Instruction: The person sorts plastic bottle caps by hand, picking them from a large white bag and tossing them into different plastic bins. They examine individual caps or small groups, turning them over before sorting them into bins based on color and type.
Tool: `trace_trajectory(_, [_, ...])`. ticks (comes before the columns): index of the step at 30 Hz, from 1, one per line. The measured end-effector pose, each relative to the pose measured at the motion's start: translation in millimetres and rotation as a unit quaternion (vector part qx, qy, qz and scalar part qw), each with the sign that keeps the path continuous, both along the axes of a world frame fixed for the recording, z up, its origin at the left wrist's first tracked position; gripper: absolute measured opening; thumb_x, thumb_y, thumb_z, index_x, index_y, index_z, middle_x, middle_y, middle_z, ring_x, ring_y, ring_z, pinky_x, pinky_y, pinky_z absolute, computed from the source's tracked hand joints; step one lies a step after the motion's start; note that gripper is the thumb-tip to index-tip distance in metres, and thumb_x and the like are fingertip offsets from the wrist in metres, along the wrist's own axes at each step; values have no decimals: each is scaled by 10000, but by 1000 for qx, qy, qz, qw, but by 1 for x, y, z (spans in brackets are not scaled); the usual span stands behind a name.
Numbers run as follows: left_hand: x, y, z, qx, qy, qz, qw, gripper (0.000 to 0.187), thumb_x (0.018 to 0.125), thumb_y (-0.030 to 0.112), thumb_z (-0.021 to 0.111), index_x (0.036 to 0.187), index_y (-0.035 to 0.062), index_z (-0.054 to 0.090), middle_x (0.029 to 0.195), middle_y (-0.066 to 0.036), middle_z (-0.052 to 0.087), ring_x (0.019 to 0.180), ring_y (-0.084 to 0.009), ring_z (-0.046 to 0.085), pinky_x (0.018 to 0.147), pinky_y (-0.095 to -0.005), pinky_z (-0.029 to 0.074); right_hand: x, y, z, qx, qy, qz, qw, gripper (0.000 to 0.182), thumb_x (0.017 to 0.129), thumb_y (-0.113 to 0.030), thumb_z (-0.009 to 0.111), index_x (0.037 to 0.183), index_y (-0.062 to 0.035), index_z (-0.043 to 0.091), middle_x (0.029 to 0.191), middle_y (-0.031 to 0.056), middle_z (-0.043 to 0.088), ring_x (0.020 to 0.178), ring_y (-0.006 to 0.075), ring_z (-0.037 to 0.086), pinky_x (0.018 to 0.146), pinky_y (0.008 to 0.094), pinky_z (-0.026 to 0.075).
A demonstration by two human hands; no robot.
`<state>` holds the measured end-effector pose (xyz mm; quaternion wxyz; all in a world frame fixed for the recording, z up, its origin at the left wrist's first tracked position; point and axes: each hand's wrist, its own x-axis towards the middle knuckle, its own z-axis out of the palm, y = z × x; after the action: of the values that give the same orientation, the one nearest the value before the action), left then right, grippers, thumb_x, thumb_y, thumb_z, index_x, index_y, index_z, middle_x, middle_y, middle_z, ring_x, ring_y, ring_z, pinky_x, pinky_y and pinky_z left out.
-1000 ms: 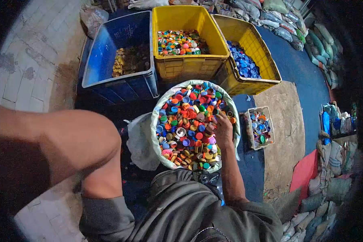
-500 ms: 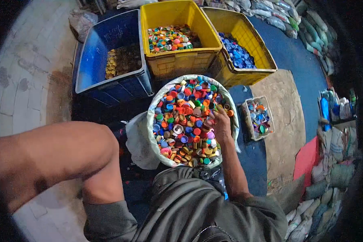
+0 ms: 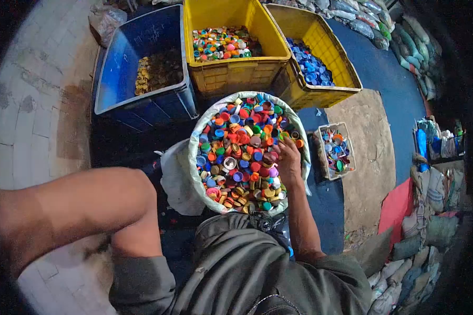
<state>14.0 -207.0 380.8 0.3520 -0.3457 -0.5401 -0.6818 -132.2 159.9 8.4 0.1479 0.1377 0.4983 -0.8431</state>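
A round, pale-rimmed sack [image 3: 196,137] is full of mixed coloured bottle caps [image 3: 242,157]. At its right side, my right hand [image 3: 289,156] rests among the caps with its fingers bent and drawn together. Whatever lies between those fingertips is too small and hidden to name; dark red and orange caps are close by. My left arm [image 3: 136,202] is bent at the elbow, its forearm running out to the left edge, and the left hand is out of sight.
Behind the sack stand a blue bin [image 3: 110,84] with yellowish caps, a yellow bin [image 3: 236,73] with mixed caps and another yellow bin [image 3: 320,97] with blue caps. A small white basket [image 3: 327,152] of caps sits at right, near filled bags [image 3: 441,231].
The whole view has shifted slightly. My right hand stays at nearly the same place in the caps, its fingers a little more drawn in. The left forearm has dipped slightly.
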Motion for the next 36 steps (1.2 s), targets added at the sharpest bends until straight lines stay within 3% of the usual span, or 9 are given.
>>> trace_trajectory(6, [-44, -9, -76, 88, 13, -38, 995, 588, 850, 329, 573, 1300, -23, 436, 1250, -194, 509, 1121, -278, 477, 1025, -421, 329, 13, 18, -1, 78, 6, -67, 995, 536, 850, -136, 602, 1335, -13, 409, 1212, 117, 537, 1097, 213, 546, 781, 344, 504])
trace_trajectory(7, [-58, 3, -110, 130, -2, -10, 991, 589, 850, 330, 574, 1301, -22, 435, 1251, -194, 509, 1122, -277, 477, 1025, -420, 329, 14, 22, -4, 107, 17, -71, 992, 524, 848, -132, 604, 1325, -10, 424, 1218, 117, 543, 1091, 206, 551, 772, 330, 502])
trace_trajectory(8, [-68, 38, -141, 197, -57, 147, 968, 443, 851, 206, 620, 1217, -17, 506, 1145, -145, 575, 1035, -233, 550, 973, -385, 398, 16, 27, -7, 136, 28, -76, 987, 513, 845, -127, 607, 1315, -7, 439, 1223, 117, 549, 1085, 200, 555, 763, 315, 500])
trace_trajectory(10, [-76, 83, -182, 94, -274, 253, 923, 220, 827, -26, 639, 1041, 8, 602, 911, -71, 638, 841, -152, 615, 770, -261, 487, 24, 37, -7, 201, 21, -68, 977, 487, 843, -112, 612, 1293, -3, 462, 1215, 114, 568, 1042, 192, 577, 776, 298, 500])
trace_trajectory(13, [-66, 105, -285, -72, -424, 265, 863, 227, 815, 51, 687, 1027, 16, 615, 888, -14, 651, 778, -69, 551, 707, -227, 422, 35, 57, -21, 273, 61, -80, 957, 422, 841, -29, 580, 1253, -1, 491, 1126, 126, 614, 908, 180, 608, 779, 286, 507])
trace_trajectory(17, [-38, 125, -358, -267, -469, 288, 791, 453, 735, 73, 726, 1168, 71, 592, 1004, -45, 669, 923, -230, 556, 820, -352, 416, 57, 71, -28, 373, 104, -66, 920, 377, 852, -69, 615, 1210, -2, 517, 1034, 112, 647, 946, 171, 617, 832, 303, 495])
trace_trajectory(24, [-38, 132, -384, -458, -422, 273, 733, 785, 706, 138, 766, 1396, 143, 391, 1181, -29, 607, 1059, -258, 477, 926, -440, 290, 91, 72, -32, 443, 98, -16, 891, 391, 840, -67, 625, 1217, -25, 531, 994, 131, 658, 919, 222, 639, 846, 339, 493])
trace_trajectory(32, [-49, 144, -385, -486, -434, 256, 714, 766, 721, 170, 764, 1400, 160, 411, 1143, -29, 612, 1107, -251, 465, 947, -449, 269, 93, 65, -33, 476, 106, 21, 873, 385, 841, -83, 624, 1211, -24, 534, 954, 160, 661, 863, 242, 652, 722, 357, 519])
trace_trajectory(36, [-52, 142, -383, -460, -381, 298, 745, 640, 731, 150, 756, 1310, 77, 493, 1111, -90, 626, 967, -236, 556, 867, -401, 367, 91, 59, -20, 488, 128, 51, 862, 394, 836, -52, 601, 1216, -5, 511, 997, 150, 664, 882, 226, 657, 772, 344, 512])
